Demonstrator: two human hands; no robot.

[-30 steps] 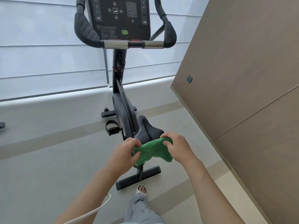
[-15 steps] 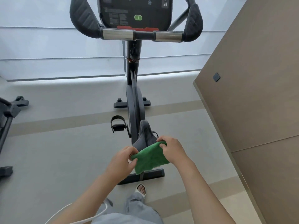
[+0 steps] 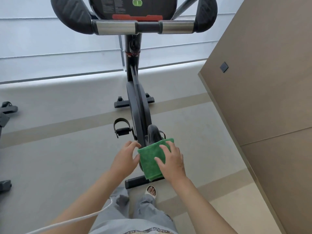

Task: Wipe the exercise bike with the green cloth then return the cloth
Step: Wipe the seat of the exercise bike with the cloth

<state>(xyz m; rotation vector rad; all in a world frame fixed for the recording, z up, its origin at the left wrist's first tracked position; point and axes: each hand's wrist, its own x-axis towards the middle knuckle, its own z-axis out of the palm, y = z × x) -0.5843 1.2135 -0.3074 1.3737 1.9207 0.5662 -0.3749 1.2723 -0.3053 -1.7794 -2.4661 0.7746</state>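
Observation:
A black exercise bike [image 3: 138, 105] stands in front of me, its handlebars and console at the top of the view. The green cloth [image 3: 150, 157] lies folded over the rear of the black saddle [image 3: 152, 134]. My right hand [image 3: 171, 160] rests flat on the cloth with its fingers spread. My left hand [image 3: 125, 157] hovers at the cloth's left edge with loosely bent fingers, holding nothing.
A brown panelled wall [image 3: 263, 98] runs close along the right. Part of another black machine [image 3: 5, 115] shows at the left edge. A white cable [image 3: 81, 218] hangs by my left arm. My sandalled foot [image 3: 151, 191] stands by the bike's rear base bar.
The cloth, held bunched between both hands, now lies spread on the saddle. My left hand has let go of it and my right hand has flattened on top. The view has moved closer.

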